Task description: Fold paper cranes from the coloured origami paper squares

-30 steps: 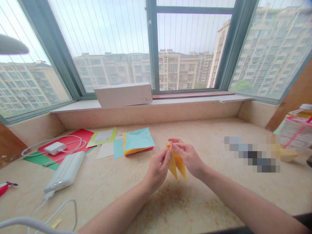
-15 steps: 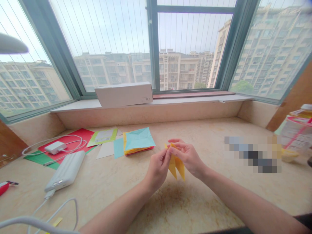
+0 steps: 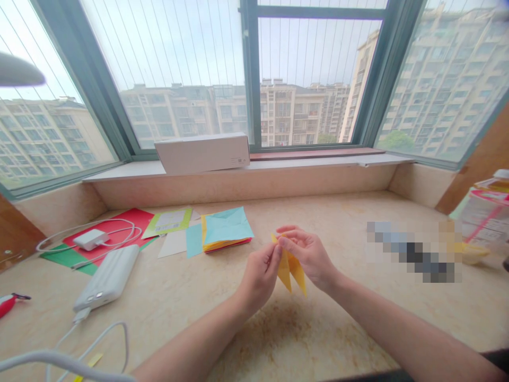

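Observation:
A piece of folded yellow paper (image 3: 284, 273) is held up above the stone counter, its two pointed flaps hanging downward. My left hand (image 3: 260, 270) pinches its upper left side between thumb and fingers. From the right, my right hand (image 3: 304, 252) grips the top of the same paper, thumb and fingers closed together. The fingertips of both hands meet near the paper's top and hide most of the upper folds. Left of my hands lies a stack of coloured paper (image 3: 228, 225), light blue on top with yellow and red below.
To the left are a white power bank (image 3: 109, 278), a white charger (image 3: 90, 239) with cables, and red paper (image 3: 133, 216). A white box (image 3: 202, 154) stands on the window ledge (image 3: 310, 163). At the right edge is a plastic container (image 3: 483, 220); a blurred patch hides something beside it.
Both hands stay on the yellow paper, with the fingers shifting slightly at its top. The hanging points have swung a little to the right.

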A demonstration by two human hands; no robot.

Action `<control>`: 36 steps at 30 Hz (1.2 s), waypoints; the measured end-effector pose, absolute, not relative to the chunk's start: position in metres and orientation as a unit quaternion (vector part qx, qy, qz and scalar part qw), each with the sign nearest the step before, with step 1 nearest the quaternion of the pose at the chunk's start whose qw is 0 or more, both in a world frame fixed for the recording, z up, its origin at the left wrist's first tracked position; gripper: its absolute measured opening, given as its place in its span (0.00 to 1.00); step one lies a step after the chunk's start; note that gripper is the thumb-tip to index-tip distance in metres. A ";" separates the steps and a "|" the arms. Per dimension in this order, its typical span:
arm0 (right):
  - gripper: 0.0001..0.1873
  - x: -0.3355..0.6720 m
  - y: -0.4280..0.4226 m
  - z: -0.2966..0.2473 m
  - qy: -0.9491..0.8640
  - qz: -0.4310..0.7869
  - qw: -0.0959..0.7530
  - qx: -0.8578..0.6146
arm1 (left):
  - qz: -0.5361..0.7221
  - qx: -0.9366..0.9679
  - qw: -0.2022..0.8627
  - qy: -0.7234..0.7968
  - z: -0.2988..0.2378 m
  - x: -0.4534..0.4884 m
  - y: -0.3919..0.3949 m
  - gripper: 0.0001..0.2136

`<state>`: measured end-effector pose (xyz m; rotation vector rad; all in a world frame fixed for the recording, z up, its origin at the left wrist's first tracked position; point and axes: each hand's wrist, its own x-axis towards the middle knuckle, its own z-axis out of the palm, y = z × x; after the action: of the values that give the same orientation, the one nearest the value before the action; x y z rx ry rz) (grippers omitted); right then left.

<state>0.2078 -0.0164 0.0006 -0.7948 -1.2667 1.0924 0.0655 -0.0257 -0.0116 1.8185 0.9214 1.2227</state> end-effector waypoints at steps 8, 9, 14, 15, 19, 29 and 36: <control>0.11 0.209 -0.016 0.002 -0.539 0.460 0.607 -0.360 | 0.465 0.710 0.395 0.352 -0.009 0.066 -0.030 0.20; 0.12 0.208 -0.016 0.002 -0.538 0.460 0.608 -0.360 | 0.462 0.709 0.401 0.351 -0.009 0.066 -0.030 0.20; 0.14 0.208 -0.017 0.001 -0.534 0.462 0.608 -0.362 | 0.463 0.704 0.399 0.363 -0.010 0.066 -0.029 0.19; 0.15 0.207 -0.017 0.001 -0.535 0.460 0.606 -0.368 | 0.469 0.700 0.395 0.366 -0.011 0.066 -0.028 0.18; 0.21 0.206 -0.020 0.002 -0.570 0.407 0.584 -0.411 | 0.508 0.676 0.381 0.374 -0.011 0.064 -0.026 0.17; 0.23 0.194 -0.025 -0.009 -0.599 0.378 0.547 -0.446 | 0.603 0.607 0.348 0.384 -0.002 0.064 -0.023 0.14; 0.16 0.191 -0.025 -0.018 -0.607 0.368 0.577 -0.404 | 0.619 0.585 0.355 0.386 -0.001 0.063 -0.020 0.15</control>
<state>0.1913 -0.0247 -0.0180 -0.9449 -1.4212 0.8617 0.0631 -0.0203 -0.0013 1.5114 0.9975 1.6001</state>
